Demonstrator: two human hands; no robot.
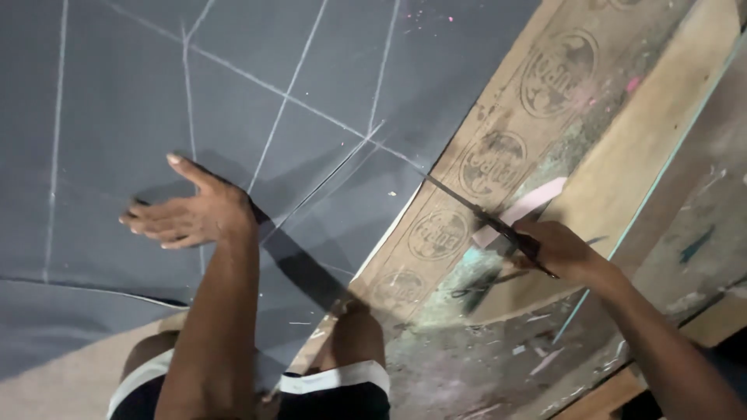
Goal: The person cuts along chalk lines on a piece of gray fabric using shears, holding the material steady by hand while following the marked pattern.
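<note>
A large dark grey cloth point(233, 93) marked with white chalk lines covers the left and middle of the view. My left hand point(187, 211) lies flat on it, palm down, fingers spread toward the left. My right hand point(562, 250) grips the handles of long scissors point(475, 210), whose blades point up-left toward the cloth's cut edge. The blade tips sit near where a chalk line meets that edge. A slit runs through the cloth along a chalk line toward my left hand.
A brown board point(498, 155) with round printed marks lies under the cloth's right edge. A pale pink chalk piece point(523, 208) rests on it by the scissors. A worn wooden surface point(685, 194) with paint smears fills the right. My knees point(350, 342) show at the bottom.
</note>
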